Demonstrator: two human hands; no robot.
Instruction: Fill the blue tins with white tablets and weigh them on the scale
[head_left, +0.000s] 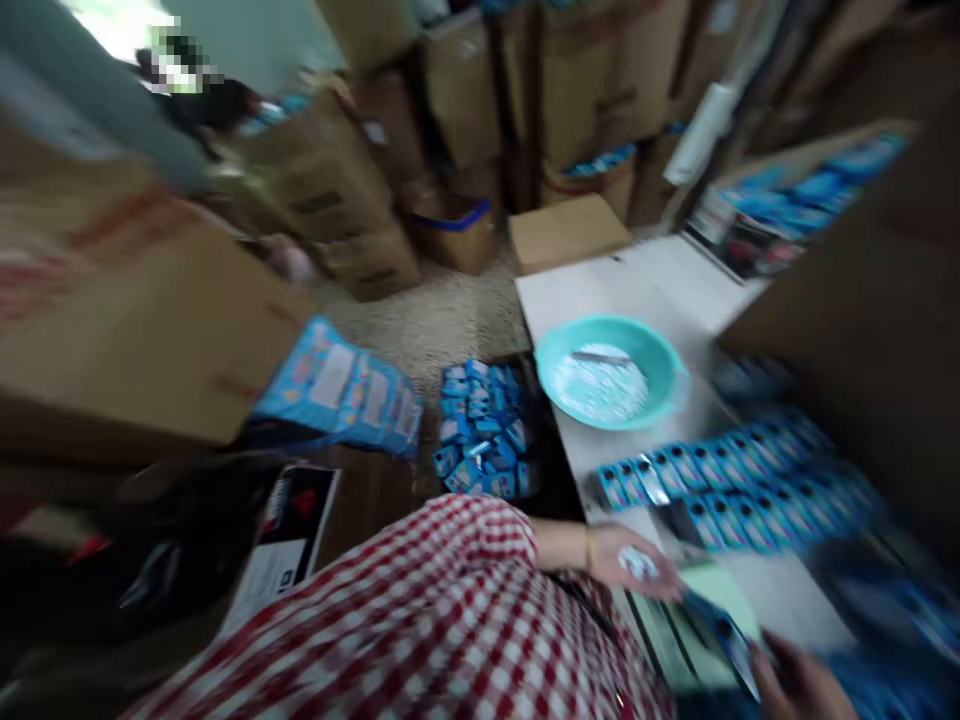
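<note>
My left hand [634, 565] reaches over the white table, palm turned up, with a few small white round pieces [637, 563] lying in it. Its fingertips meet one end of a blue flat packet [724, 635]. At the lower right, my right hand [799, 682] grips the packet's other end; motion blurs its fingers. Beneath the packet lies a pale green sheet [724, 590] with dark stripes beside it. Rows of small blue packs [720, 465] stand just beyond my hands. Farther up the table, a turquoise basin [551, 345] holds many white pieces and a thin flat strip [600, 357].
Left of the table, a dark container holds a heap of small blue boxes [480, 430]. A blue printed bag [341, 390] leans near a large carton [135, 320]. Another large carton [862, 300] borders the table's right side. Stacked cartons [322, 190] line the back.
</note>
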